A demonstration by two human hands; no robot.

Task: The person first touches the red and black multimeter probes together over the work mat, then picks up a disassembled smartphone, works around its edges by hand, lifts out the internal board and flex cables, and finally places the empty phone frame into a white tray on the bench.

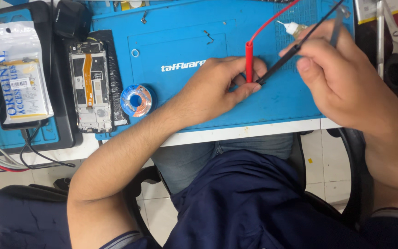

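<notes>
My left hand (217, 85) rests on the blue work mat (171, 37) and grips a red test probe (249, 62) upright, its red lead running up to the right. My right hand (335, 69) holds a black test probe (295, 50) slanted down to the left, along with grey tweezers (337, 25). The two probe tips meet close together by my left fingertips. Whatever small part lies under the tips is hidden by my fingers.
An opened phone frame (90, 92) lies at the mat's left edge beside a blue solder spool (136, 100). A clear packaged part (19, 74) sits on a black tray at left. A small glue bottle (293, 28), scissors (395, 41) and loose cables (5, 157) are around.
</notes>
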